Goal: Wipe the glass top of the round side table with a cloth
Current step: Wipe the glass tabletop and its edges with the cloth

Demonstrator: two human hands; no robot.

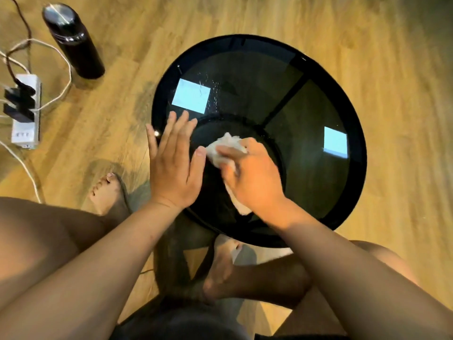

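The round side table (348, 114) has a dark glass top in a black rim and stands on the wooden floor in front of me. Two bright light patches reflect in the glass, and small droplets or streaks show near the far-left one. My right hand (255, 177) is shut on a crumpled white cloth (224, 147), pressing it onto the near-left part of the glass. My left hand (174, 163) lies flat with fingers spread at the table's left edge, its thumb beside the cloth, holding nothing.
A tall black bottle (73, 40) with a metal cap stands on the floor at the far left. A white power strip (24, 114) with plugs and cables lies at the left edge. My bare knees and feet are close under the table's near side.
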